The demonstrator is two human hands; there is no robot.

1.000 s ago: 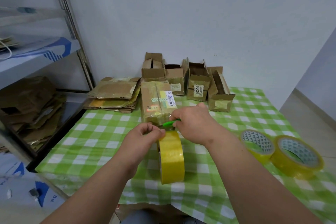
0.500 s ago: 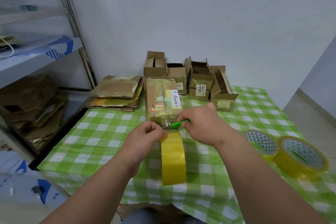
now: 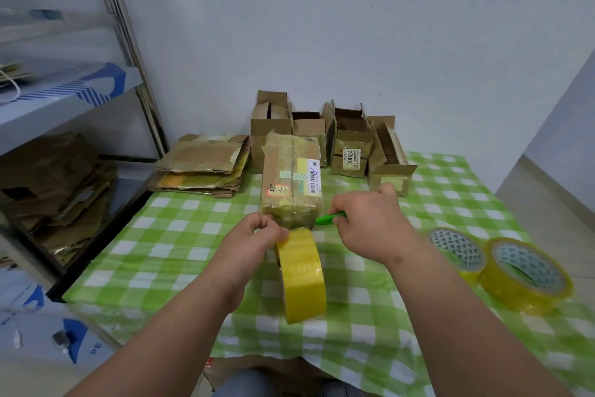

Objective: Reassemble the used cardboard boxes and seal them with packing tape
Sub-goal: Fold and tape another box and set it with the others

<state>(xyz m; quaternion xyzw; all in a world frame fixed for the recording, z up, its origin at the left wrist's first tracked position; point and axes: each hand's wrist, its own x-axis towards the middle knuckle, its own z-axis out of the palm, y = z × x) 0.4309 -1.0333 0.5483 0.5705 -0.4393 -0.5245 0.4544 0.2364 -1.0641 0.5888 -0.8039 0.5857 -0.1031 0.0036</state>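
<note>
The left hand (image 3: pixel 262 235) pinches the top of an upright roll of yellow packing tape (image 3: pixel 302 277), which stands on edge just in front of the sealed, tape-wrapped brown cardboard box (image 3: pixel 291 182). The right hand (image 3: pixel 367 219) is curled round a small green cutter (image 3: pixel 330 219), its tip at the box's near lower corner. Behind the box stand several open brown cartons (image 3: pixel 349 148); left of it lies a stack of flattened cardboard (image 3: pixel 203 168). Two more yellow tape rolls (image 3: pixel 502 271) lie flat well to the box's right on the green-and-white checked tablecloth (image 3: pixel 167 242).
</note>
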